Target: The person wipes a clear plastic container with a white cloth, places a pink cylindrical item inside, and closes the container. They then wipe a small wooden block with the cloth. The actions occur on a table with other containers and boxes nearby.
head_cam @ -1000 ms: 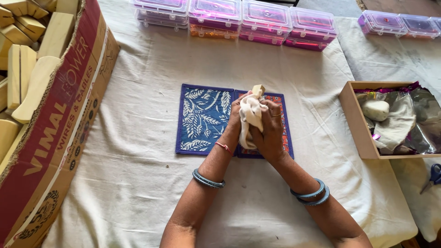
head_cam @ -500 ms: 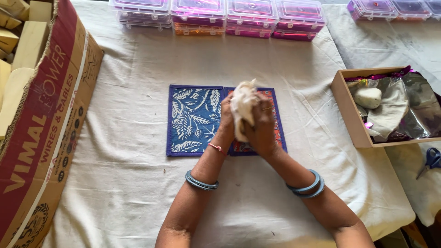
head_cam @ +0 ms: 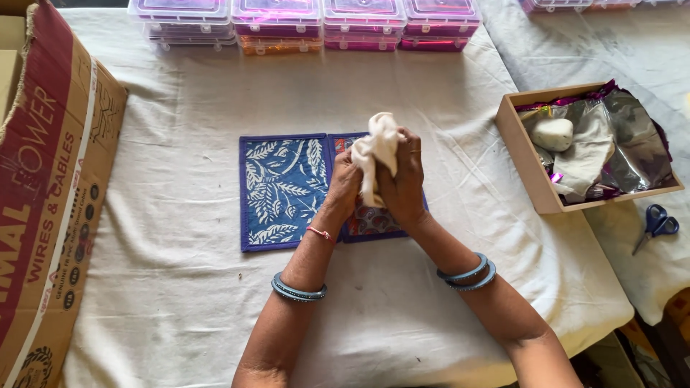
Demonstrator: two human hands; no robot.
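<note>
Both my hands are raised together over the middle of the table, squeezing a lump of soft white dough-like material (head_cam: 376, 147) between them. My left hand (head_cam: 343, 181) presses it from the left and my right hand (head_cam: 405, 179) from the right. Beneath them lies a blue mat printed with white leaves (head_cam: 280, 188), joined to a second patterned mat (head_cam: 374, 219) that my hands mostly hide. I wear blue bangles on both wrists.
A large cardboard carton (head_cam: 50, 187) stands at the left. Stacked clear plastic boxes with pink and orange contents (head_cam: 302, 21) line the far edge. A wooden tray (head_cam: 528, 162) at the right holds foil and a white lump (head_cam: 552, 134). Blue scissors (head_cam: 655, 224) lie on the neighbouring cloth.
My hands keep kneading the white lump above the mat, reshaping it slightly. The view has shifted a little, so the carton sits further left.
</note>
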